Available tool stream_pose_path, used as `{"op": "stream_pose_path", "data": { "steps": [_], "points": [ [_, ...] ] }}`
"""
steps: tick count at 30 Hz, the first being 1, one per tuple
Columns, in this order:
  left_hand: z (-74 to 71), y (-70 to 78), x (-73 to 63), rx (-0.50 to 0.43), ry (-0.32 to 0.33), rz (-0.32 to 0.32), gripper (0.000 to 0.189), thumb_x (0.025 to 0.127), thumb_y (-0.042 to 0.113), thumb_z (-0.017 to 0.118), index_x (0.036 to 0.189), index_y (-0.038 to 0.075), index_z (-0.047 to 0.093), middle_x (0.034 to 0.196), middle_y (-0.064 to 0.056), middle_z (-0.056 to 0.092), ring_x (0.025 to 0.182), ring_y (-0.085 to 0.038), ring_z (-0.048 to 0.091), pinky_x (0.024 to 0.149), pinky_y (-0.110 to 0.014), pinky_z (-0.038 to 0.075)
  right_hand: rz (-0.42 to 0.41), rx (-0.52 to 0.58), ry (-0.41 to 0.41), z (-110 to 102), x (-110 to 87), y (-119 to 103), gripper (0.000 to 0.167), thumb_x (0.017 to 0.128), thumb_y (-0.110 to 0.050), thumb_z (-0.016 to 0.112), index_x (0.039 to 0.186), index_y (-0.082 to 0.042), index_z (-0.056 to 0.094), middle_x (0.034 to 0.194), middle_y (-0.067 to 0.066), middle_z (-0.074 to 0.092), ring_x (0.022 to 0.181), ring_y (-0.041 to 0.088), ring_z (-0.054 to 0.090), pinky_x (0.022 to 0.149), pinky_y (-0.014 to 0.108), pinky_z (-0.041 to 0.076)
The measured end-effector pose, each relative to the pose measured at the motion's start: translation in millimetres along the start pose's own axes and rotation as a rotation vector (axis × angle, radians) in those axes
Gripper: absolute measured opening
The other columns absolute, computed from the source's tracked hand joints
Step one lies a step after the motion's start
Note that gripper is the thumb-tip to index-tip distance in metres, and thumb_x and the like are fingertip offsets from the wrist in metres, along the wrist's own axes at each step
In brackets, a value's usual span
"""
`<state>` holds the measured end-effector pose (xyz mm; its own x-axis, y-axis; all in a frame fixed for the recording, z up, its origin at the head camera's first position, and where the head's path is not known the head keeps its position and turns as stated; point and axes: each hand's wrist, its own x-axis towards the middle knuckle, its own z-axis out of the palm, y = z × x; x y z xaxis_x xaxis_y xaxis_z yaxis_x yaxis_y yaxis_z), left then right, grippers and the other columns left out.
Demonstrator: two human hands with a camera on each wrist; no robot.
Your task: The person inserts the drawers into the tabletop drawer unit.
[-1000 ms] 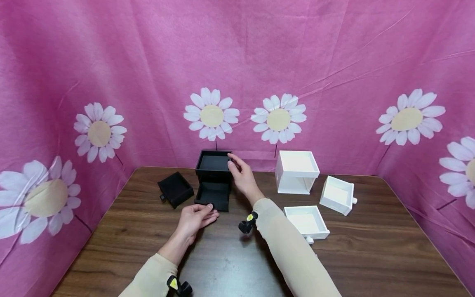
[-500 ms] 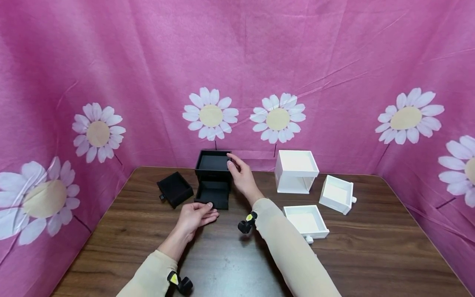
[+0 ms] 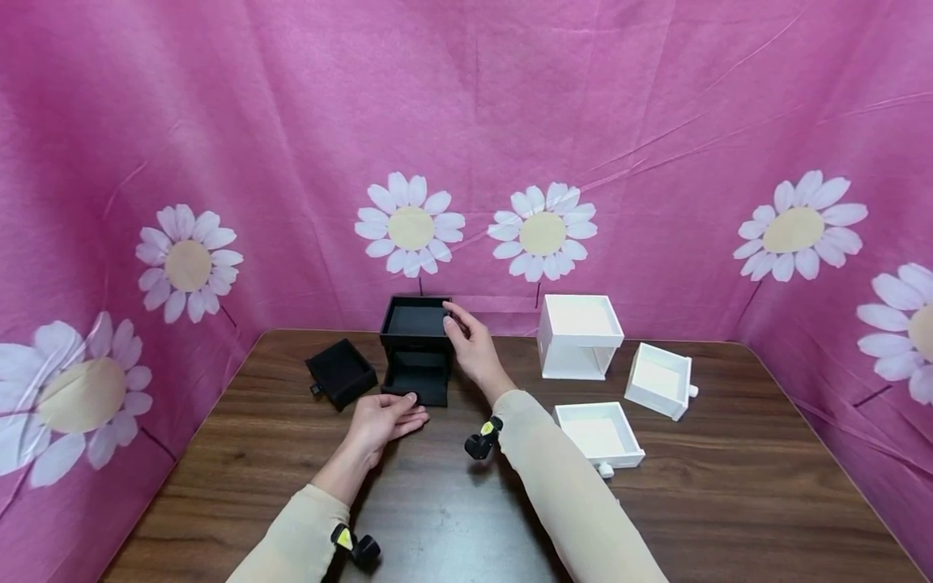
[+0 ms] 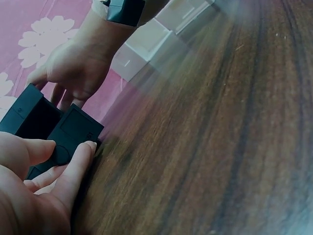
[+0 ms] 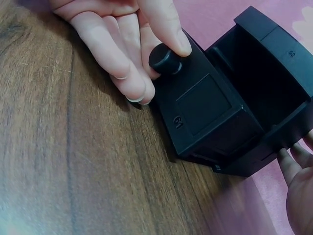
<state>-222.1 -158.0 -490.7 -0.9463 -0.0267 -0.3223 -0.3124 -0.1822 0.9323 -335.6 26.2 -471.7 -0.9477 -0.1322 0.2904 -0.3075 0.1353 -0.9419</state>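
A black cabinet (image 3: pixel 416 340) with a recessed top stands at the back of the table. Its black drawer (image 3: pixel 417 379) sticks partly out of the lower slot, and the slot above it is a dark gap. My left hand (image 3: pixel 377 423) has thumb and fingers on either side of the drawer's round knob (image 5: pixel 165 59), fingertips against the drawer front. On the cabinet's right side rests my right hand (image 3: pixel 477 348), its fingers fairly straight and touching the wall near the top. Left of the cabinet lies another black drawer (image 3: pixel 341 372), its knob facing left.
On the right stands a white cabinet (image 3: pixel 581 336) with an open front. Two white drawers lie near it, one white drawer (image 3: pixel 599 433) in front and another white drawer (image 3: pixel 660 379) to its right. A pink flowered cloth (image 3: pixel 481 146) hangs behind the table (image 3: pixel 714 494).
The black drawer has slid a little deeper into the cabinet, and my left hand has moved slightly away from me with it. My right hand stays at the cabinet's side.
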Motion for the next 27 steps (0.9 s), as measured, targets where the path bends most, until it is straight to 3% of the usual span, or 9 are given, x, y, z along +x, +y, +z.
{"op": "stream_pose_path", "data": {
  "steps": [12, 27],
  "points": [
    [-3.9, 4.2, 0.5, 0.043, -0.019, -0.036, 0.031, 0.109, 0.007, 0.064, 0.125, -0.019, 0.063, 0.099, -0.022, 0.081, 0.081, -0.017, 0.080, 0.078, -0.029, 0.070, 0.007, -0.012, -0.005, 0.9, -0.7, 1.5, 0.041, 0.113, -0.025, 0.058, 0.153, -0.018, 0.062, 0.159, 0.011, 0.059, 0.139, 0.027, 0.060, 0.124, 0.051, 0.049],
    [-1.1, 4.8, 7.6, 0.035, -0.030, -0.015, 0.031, 0.110, 0.006, 0.062, 0.126, -0.020, 0.061, 0.097, -0.021, 0.080, 0.081, -0.018, 0.080, 0.079, -0.028, 0.070, -0.006, -0.015, 0.023, 0.9, -2.5, 0.1, 0.040, 0.113, -0.022, 0.058, 0.152, -0.016, 0.063, 0.158, 0.012, 0.061, 0.139, 0.026, 0.060, 0.124, 0.050, 0.049]
  ]
}}
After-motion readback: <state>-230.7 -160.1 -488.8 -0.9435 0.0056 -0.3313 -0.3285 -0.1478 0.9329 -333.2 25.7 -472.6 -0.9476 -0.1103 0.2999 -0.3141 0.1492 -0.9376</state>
